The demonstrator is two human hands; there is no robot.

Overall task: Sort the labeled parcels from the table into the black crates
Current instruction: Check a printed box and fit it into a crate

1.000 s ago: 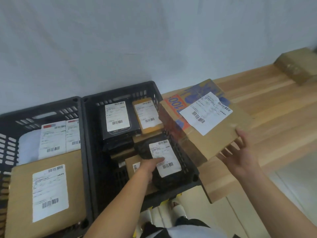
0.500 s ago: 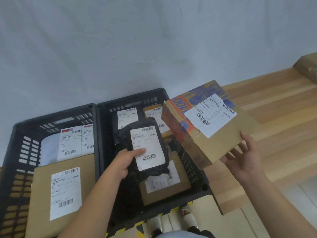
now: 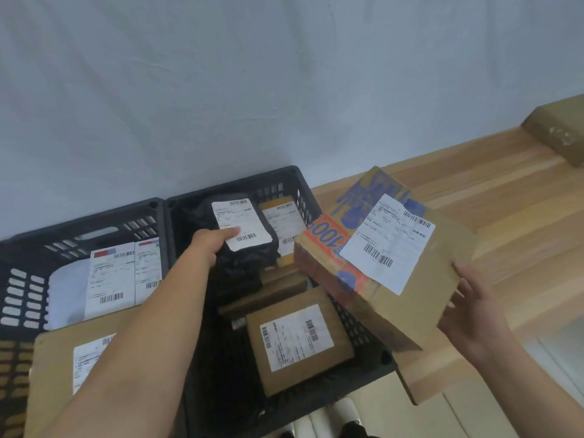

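Observation:
My left hand (image 3: 211, 245) grips a black soft parcel (image 3: 249, 245) with a white label, thumb on the label, lifted over the far half of the right black crate (image 3: 363, 339). My right hand (image 3: 474, 314) holds a brown box printed in blue and orange (image 3: 407, 279) from below, tilted above the crate's right wall and the table's corner. Inside the right crate lie a labeled brown box (image 3: 297, 339) near the front and a yellow-brown parcel (image 3: 281, 226) at the back. The left black crate (image 3: 22, 298) holds a white labeled bag (image 3: 104, 282) and a large brown box (image 3: 53, 371).
The wooden table (image 3: 493, 197) runs off to the right, its near corner beside the right crate. Another brown cardboard box (image 3: 559, 128) sits on it at the far right. A pale wall stands behind. Shoes show on the floor below the crates.
My left hand has lifted the black parcel out of the crate's near half and carried it toward the back, uncovering the brown box beneath. The right hand keeps holding the printed box.

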